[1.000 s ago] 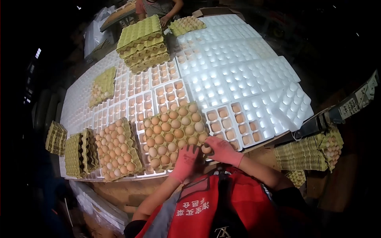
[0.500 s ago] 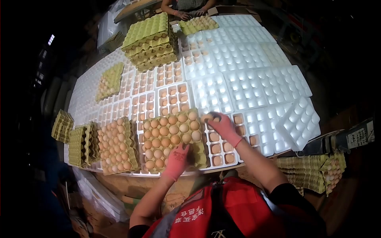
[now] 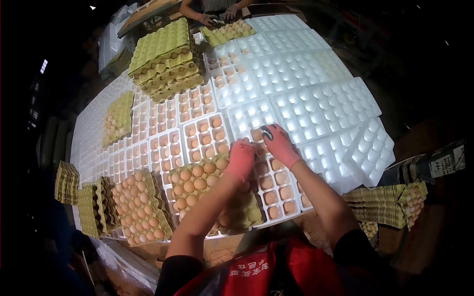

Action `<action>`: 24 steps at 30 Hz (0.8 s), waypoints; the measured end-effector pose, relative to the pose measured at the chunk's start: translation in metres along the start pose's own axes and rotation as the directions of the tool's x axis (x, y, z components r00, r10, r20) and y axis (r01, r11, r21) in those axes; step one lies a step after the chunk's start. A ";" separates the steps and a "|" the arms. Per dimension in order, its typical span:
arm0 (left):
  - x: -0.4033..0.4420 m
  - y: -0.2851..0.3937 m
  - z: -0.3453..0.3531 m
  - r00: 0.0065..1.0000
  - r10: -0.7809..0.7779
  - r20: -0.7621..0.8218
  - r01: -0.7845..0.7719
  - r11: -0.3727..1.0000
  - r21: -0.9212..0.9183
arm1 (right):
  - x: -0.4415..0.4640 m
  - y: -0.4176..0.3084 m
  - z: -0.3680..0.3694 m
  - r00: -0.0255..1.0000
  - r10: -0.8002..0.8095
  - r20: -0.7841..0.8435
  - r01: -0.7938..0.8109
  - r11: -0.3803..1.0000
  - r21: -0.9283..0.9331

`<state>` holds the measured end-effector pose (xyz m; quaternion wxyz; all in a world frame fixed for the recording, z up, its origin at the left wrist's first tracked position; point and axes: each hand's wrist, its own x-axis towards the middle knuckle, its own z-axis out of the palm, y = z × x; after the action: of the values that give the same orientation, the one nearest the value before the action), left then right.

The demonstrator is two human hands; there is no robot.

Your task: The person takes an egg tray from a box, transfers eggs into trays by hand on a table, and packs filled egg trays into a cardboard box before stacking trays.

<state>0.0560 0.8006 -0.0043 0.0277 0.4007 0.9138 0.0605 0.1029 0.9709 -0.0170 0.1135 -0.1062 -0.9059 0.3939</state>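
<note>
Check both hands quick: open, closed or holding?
Left hand: cannot tell whether it's holding anything.
Right hand: by an egg, grip unclear.

At the far end a co-worker (image 3: 215, 6) in a checked garment shows in part, just behind a pulp tray of eggs (image 3: 229, 32). Left of that tray rises a tall stack of yellow-green pulp trays (image 3: 165, 59); beyond it, at upper left, a brown board (image 3: 148, 18) lies near a pale bundle in plastic (image 3: 114, 37). Dark rolls (image 3: 61, 140) stand in the gloom at left, small bright lights (image 3: 43, 66) above them. White slabs (image 3: 126, 264) lie low at lower left. On the right, a sheet with handwriting (image 3: 448, 165) shows above a row of nested pulp trays (image 3: 377, 204), with eggs at its outer end
</note>
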 end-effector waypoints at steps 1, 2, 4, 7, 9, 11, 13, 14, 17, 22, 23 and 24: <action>0.015 -0.004 0.007 0.998 -0.041 0.053 0.040 0.999 0.020 | -0.015 -0.002 -0.009 1.000 0.003 -0.030 -0.003 1.000 0.009; 0.030 -0.008 0.014 0.991 -0.081 0.106 0.076 0.996 0.044 | -0.028 0.000 -0.014 0.998 0.008 -0.061 -0.007 1.000 0.021; 0.047 -0.016 0.022 0.993 -0.103 -0.059 0.103 0.995 0.002 | -0.049 -0.011 -0.022 0.998 -0.004 -0.066 0.010 0.995 0.103; 0.047 -0.032 0.038 0.979 -0.116 -0.168 0.106 0.992 -0.064 | -0.089 -0.056 -0.028 1.000 -0.019 0.002 0.018 0.985 0.170; 0.034 -0.043 0.036 0.930 -0.129 -0.345 0.064 0.979 -0.195 | -0.110 -0.073 -0.019 0.946 -0.254 0.202 0.265 0.964 -0.028; -0.005 -0.039 -0.024 0.942 -0.268 -0.201 0.112 0.817 -0.566 | -0.130 -0.077 0.008 0.855 -0.371 0.363 0.482 0.827 -0.289; -0.072 -0.027 -0.068 0.961 -0.257 -0.098 0.170 0.835 -0.523 | -0.136 -0.072 0.036 0.789 -0.295 0.539 0.595 0.584 -0.552; -0.107 -0.025 -0.069 0.990 -0.129 -0.054 0.096 0.908 -0.407 | -0.131 -0.075 0.035 0.832 -0.247 0.497 0.494 0.736 -0.462; -0.164 -0.024 -0.045 0.987 0.098 0.130 -0.074 0.982 -0.176 | -0.123 -0.081 0.015 0.951 -0.060 0.303 0.069 0.997 -0.017; -0.155 -0.029 -0.043 0.997 -0.018 0.077 0.058 0.830 -0.555 | -0.089 -0.049 0.007 0.887 0.209 0.412 -0.461 0.469 0.753; -0.160 -0.039 -0.035 0.983 -0.145 0.111 0.174 0.562 -0.808 | -0.085 -0.049 0.011 0.901 0.179 0.396 -0.427 0.533 0.730; -0.164 -0.047 -0.031 0.952 -0.242 0.189 0.242 0.214 -0.946 | -0.084 -0.066 0.022 0.968 -0.006 0.252 -0.080 0.940 0.332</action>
<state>0.1298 0.6457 0.0203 0.2745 0.1533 0.7374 0.5978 0.1693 0.8884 0.0065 0.0078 -0.0517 -0.8294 0.5562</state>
